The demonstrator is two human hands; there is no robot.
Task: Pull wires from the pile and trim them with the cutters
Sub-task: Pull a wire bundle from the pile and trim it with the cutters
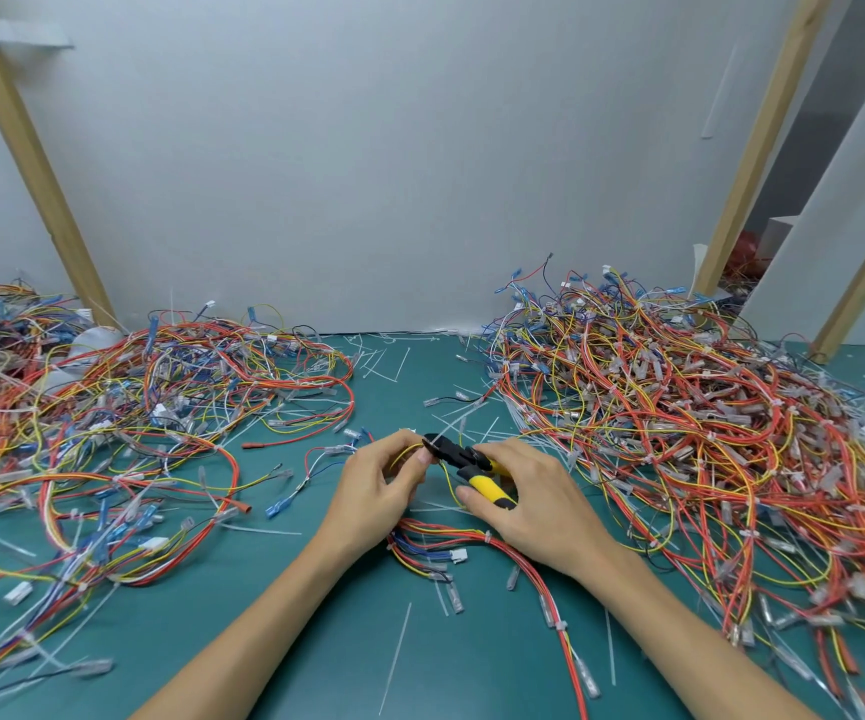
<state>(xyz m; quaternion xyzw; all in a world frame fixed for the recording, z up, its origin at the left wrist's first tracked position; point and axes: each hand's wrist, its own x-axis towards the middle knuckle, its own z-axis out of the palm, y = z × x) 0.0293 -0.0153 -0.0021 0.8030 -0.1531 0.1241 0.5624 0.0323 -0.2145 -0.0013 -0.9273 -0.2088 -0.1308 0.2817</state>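
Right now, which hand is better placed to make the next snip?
Right. The right hand grips the yellow-handled cutters, and their black nose sits by the yellow wire. The left hand is occupied pinching that wire, so it probably serves best as the holder.

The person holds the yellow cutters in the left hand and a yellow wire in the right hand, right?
No. The head view shows the cutters in the right hand, and the left hand pinches the yellow wire.

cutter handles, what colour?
Yellow with black trim on the cutters, held in the right hand. The head view, the only one, shows it.
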